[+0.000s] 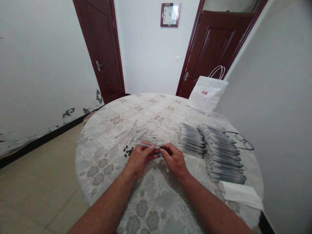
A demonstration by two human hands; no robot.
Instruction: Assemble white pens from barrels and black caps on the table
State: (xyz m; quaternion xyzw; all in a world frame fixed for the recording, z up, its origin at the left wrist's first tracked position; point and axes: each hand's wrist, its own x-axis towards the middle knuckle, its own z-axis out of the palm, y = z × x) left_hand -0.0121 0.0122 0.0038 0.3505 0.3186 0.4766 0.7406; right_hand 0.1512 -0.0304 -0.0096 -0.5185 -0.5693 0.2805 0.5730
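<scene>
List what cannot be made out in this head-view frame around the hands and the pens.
- Pen held between left hand and right hand: its right end is hidden by the fingers.
- Small black caps: too small to count.
- Rows of pens: overlapping, number unclear.
- White bag: red logo too small to read.
- Clock: hands blurred.

A round table point(104, 156) under a floral cloth carries loose pens point(136, 133), stacked pens point(219, 149), glasses point(240, 138), and a bag point(207, 94).
</scene>
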